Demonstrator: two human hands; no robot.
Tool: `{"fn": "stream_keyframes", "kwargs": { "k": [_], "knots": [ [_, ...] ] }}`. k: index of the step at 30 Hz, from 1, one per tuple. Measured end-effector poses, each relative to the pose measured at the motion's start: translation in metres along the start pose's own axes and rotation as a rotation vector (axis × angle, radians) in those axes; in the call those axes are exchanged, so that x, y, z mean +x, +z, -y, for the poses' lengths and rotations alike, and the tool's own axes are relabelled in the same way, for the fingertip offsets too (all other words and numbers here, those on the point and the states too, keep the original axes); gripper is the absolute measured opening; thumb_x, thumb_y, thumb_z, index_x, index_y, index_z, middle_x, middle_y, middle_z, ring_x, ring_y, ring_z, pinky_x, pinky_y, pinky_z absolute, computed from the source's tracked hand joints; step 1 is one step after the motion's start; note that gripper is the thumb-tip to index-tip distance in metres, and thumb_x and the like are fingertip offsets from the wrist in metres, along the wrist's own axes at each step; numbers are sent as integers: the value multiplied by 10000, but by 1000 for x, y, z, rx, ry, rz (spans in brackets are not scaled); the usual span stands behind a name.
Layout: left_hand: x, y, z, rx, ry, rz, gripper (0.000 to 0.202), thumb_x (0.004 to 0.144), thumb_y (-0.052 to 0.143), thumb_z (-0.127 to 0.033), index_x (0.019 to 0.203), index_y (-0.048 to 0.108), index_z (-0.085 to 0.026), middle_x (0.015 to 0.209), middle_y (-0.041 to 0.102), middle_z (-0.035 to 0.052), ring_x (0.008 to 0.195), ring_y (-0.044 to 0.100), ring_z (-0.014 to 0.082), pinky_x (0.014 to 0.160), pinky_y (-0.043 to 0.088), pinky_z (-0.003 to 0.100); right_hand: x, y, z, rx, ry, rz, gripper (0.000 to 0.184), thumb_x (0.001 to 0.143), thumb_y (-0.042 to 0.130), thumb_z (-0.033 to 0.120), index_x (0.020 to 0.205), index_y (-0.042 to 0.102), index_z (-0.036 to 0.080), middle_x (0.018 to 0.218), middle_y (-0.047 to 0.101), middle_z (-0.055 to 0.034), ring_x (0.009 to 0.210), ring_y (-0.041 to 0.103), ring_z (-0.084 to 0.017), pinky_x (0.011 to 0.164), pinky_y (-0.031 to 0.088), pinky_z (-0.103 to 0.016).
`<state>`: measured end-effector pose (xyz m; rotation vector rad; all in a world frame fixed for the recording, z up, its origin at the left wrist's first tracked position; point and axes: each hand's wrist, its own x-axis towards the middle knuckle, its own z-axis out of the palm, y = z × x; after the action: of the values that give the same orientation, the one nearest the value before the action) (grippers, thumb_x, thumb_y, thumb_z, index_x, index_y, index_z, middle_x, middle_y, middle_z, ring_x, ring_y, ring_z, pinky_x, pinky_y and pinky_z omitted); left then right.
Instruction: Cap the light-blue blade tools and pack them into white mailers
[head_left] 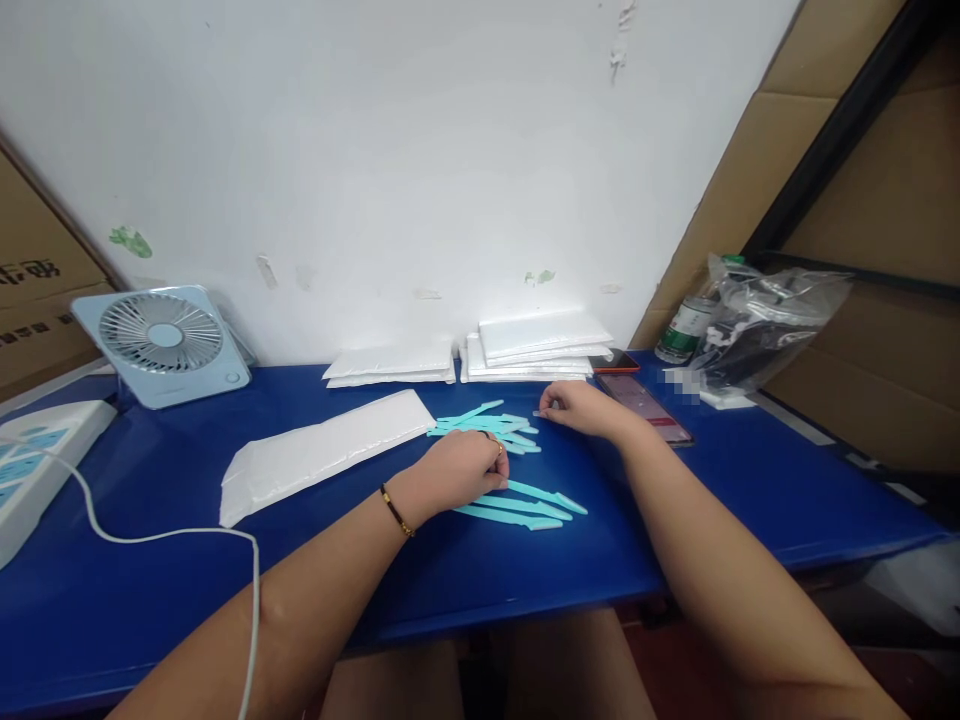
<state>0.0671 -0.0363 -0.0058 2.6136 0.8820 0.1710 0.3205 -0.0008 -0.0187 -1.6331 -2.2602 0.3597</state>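
Note:
Several turquoise eyebrow razors (517, 422) lie in a loose pile on the blue table. Nearer the front edge, three more razors (525, 506) fan out to the right from under my left hand (466, 466). That hand is closed, its fingertips bent down over the razors' left ends; what they pinch is hidden. Right of the pile, my right hand (581, 408) is closed in a pinch on a small pale piece (537, 413), too small to name. A flat white padded packet (330, 450) lies left of the pile, one end close to the razors.
White packets (536, 345) are stacked against the wall, with a lower stack (390, 362) beside them. A phone (645, 408) lies at the right, near a bottle (684, 328) and a clear plastic bag (757, 330). At the left stand a fan (165, 345) and a power strip (52, 460) with a white cable (180, 535).

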Motion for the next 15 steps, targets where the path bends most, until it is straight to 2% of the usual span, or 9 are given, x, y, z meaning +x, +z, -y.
{"fn": "stream_keyframes", "kwargs": {
  "k": [3,7,12,15],
  "knots": [
    [0,-10,11,-41,-166,-113,141,829,494,-257,799,616,-192,775,649,14,670,562,145,582,374,255,0,-2,3,220,29,-112,143,781,572,307,792,627,175,664,618,-16,585,545,-133,559,408,-243],
    [-1,-24,33,-134,-317,-284,163,833,475,-317,853,582,-195,733,633,4,645,554,144,534,358,244,-2,-8,10,564,66,-183,306,768,611,445,851,658,155,667,620,-28,538,542,-122,496,420,-241],
    [0,-27,45,-146,-353,-321,150,811,495,-324,820,574,-197,723,623,3,629,534,142,517,335,238,-5,-13,17,731,51,-162,406,694,708,451,961,686,146,675,655,-42,605,588,-140,534,445,-244],
    [0,-27,45,-158,-354,-332,159,812,489,-332,816,572,-196,716,616,2,623,528,140,518,332,237,-5,-12,17,793,66,-163,385,691,709,473,872,685,134,637,663,-47,565,593,-136,517,449,-247]
  ]
}}
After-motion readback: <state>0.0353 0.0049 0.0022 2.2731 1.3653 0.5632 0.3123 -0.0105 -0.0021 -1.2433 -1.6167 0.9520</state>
